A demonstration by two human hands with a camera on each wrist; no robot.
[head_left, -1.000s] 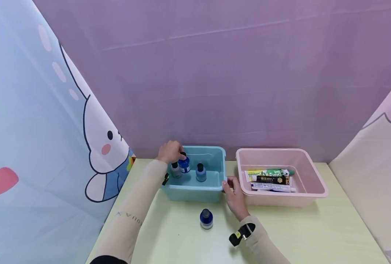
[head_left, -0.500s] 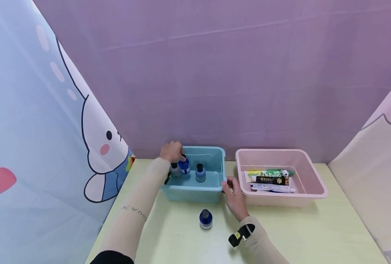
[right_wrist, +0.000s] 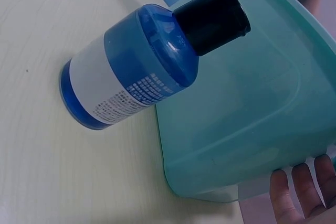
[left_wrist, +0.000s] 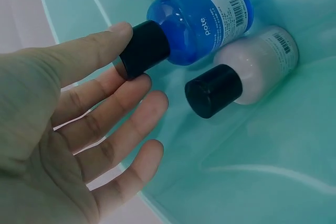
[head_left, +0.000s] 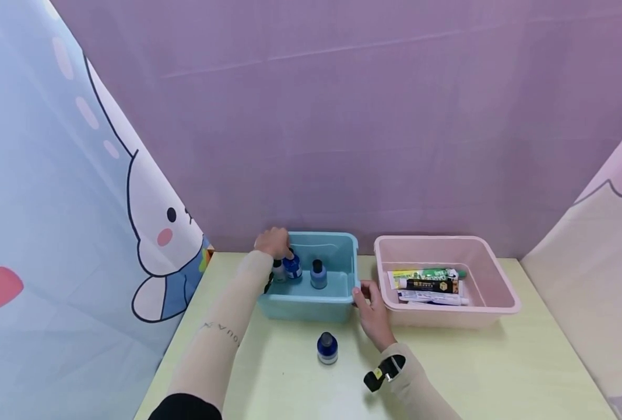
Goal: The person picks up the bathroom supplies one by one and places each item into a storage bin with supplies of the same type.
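My left hand point(head_left: 273, 242) reaches over the left side of a teal plastic basket point(head_left: 311, 309). Thumb and fingertips pinch the black cap of a dark blue bottle point(left_wrist: 202, 22), which leans inside the basket in the left wrist view. Close beside it lies a pale bottle point(left_wrist: 262, 64) with a black cap. A light blue bottle point(head_left: 318, 279) stands farther right in the basket. My right hand point(head_left: 375, 318) holds the basket's front right corner by its rim. Another blue bottle point(right_wrist: 131, 66) with a white label stands upright on the table, in front of the basket.
A pink basket point(head_left: 447, 319) stands to the right, with several toothpaste tubes point(head_left: 431, 286) lying inside. The pale yellow-green table point(head_left: 541, 361) meets a purple cloth point(head_left: 342, 146) at the back. Printed cloths hang at both sides.
My left hand has lowered slightly, and the blue bottle has gone a little deeper into the teal basket. My right hand stays at the basket's corner.
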